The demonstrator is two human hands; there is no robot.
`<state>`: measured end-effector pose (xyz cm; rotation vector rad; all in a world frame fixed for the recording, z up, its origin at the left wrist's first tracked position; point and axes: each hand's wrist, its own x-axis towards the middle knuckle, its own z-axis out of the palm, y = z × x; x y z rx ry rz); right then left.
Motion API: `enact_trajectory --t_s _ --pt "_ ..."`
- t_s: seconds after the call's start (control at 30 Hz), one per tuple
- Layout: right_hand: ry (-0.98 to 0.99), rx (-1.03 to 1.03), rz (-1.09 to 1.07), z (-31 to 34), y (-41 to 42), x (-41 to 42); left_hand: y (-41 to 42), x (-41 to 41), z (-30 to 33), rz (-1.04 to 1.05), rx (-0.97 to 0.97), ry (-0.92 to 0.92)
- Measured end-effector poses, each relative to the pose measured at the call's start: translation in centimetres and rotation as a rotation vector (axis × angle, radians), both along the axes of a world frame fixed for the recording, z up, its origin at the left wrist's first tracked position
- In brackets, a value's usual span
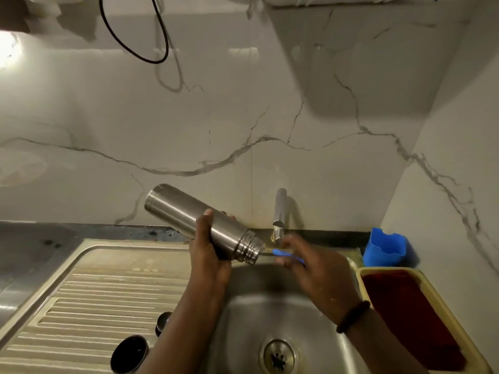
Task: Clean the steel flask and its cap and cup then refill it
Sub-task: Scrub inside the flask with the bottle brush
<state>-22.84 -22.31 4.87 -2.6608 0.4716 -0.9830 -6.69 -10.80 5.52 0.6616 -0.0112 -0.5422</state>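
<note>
1. While I watched, my left hand (pixel 208 255) gripped the steel flask (pixel 199 222) above the sink (pixel 243 319), fingers curled round it.
2. It tilted, capless, threaded mouth lowest.
3. My right hand (pixel 316 276) pinched a blue-handled brush (pixel 283 253).

Head-worn view, forward and down, close over sink (pixel 318 314).

We see a steel sink unit (pixel 89 255) with a ribbed drainboard (pixel 89 306) left and the basin (pixel 270 314) right. Near the drainboard's front edge lie a dark cup (pixel 129 353) and a smaller dark cap (pixel 162 323). At the right edge sit a yellow basket (pixel 363 278) and a blue holder (pixel 386 248).
</note>
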Motion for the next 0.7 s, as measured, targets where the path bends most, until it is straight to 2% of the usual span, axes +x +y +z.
enact_trajectory --t_s 0.03,0.07,0.2,0.3,0.5,0.7 --pt "-0.057 -0.071 -0.017 -0.4 0.0 0.6 -0.2 -0.1 -0.2 -0.014 -0.012 0.012" --pt "-0.082 -0.056 -0.028 -1.4 0.6 1.4 -0.3 -0.2 -0.2 -0.024 -0.019 0.021" --pt "-0.049 0.221 -0.025 -4.3 3.7 1.8 -0.1 1.7 0.0 -0.030 -0.038 -0.025" --pt "0.114 0.533 0.081 -3.1 2.1 -0.2 0.9 3.3 0.1 -0.032 -0.077 -0.045" --pt "0.133 0.524 0.180 -1.1 2.5 1.3 -1.0 0.6 -0.6 -0.114 -0.083 0.020" --pt "-0.005 0.226 -0.007 -3.1 -0.3 -0.2 -0.9 0.8 -0.7 -0.035 -0.089 -0.017"
